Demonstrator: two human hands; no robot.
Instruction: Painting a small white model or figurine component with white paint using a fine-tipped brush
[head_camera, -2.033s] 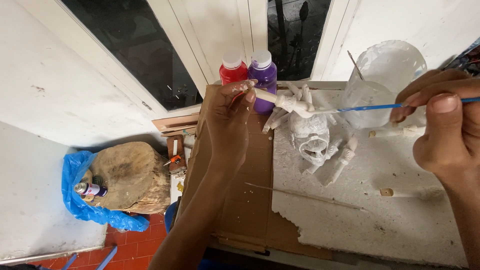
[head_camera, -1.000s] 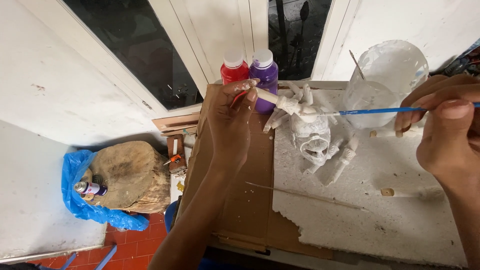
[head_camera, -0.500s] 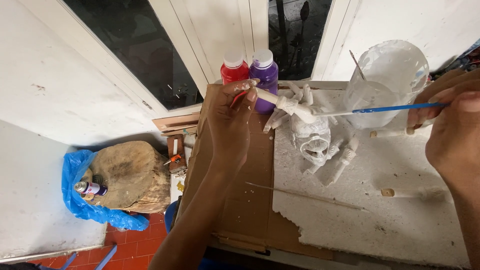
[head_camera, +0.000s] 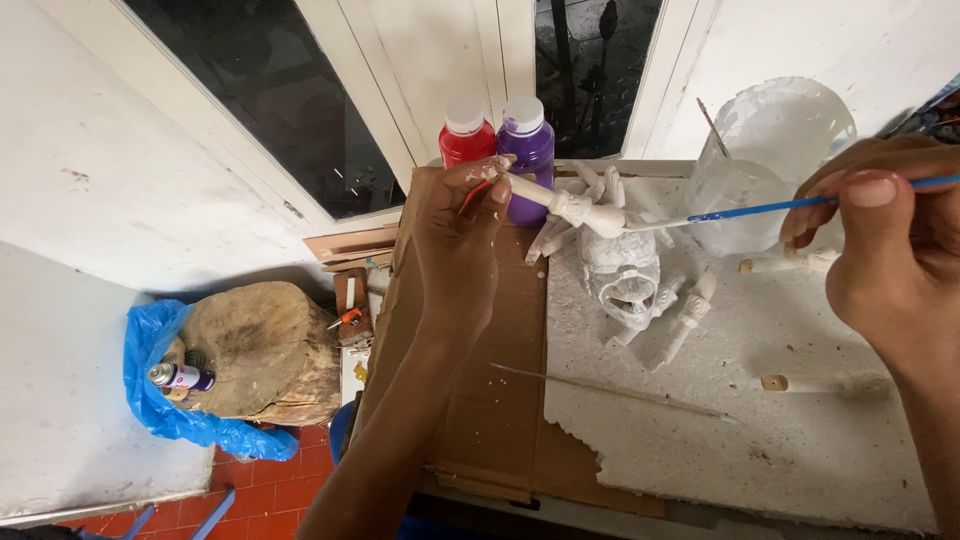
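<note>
My left hand (head_camera: 460, 235) grips the end of a small white bone-shaped piece (head_camera: 565, 205), held out above the table. My right hand (head_camera: 895, 255) pinches a thin blue-handled paintbrush (head_camera: 760, 210) whose tip touches the knobbed end of that piece. Just below lies a white skull-like model (head_camera: 622, 275) with several loose white bone pieces (head_camera: 685, 320) around it on a white foam board (head_camera: 760, 440). A red paint bottle (head_camera: 465, 135) and a purple paint bottle (head_camera: 527, 150) stand behind my left hand.
A clear plastic jar (head_camera: 760, 160) with a stick in it stands at the back right. Brown cardboard (head_camera: 490, 400) covers the table's left part, with a thin skewer (head_camera: 600, 385) on it. On the floor sits a wooden stump (head_camera: 260, 350) in a blue bag (head_camera: 145, 400) beside a spray can (head_camera: 180, 377).
My right hand has shifted slightly right and back with the brush, its tip staying at the bone piece. My left hand has barely moved.
</note>
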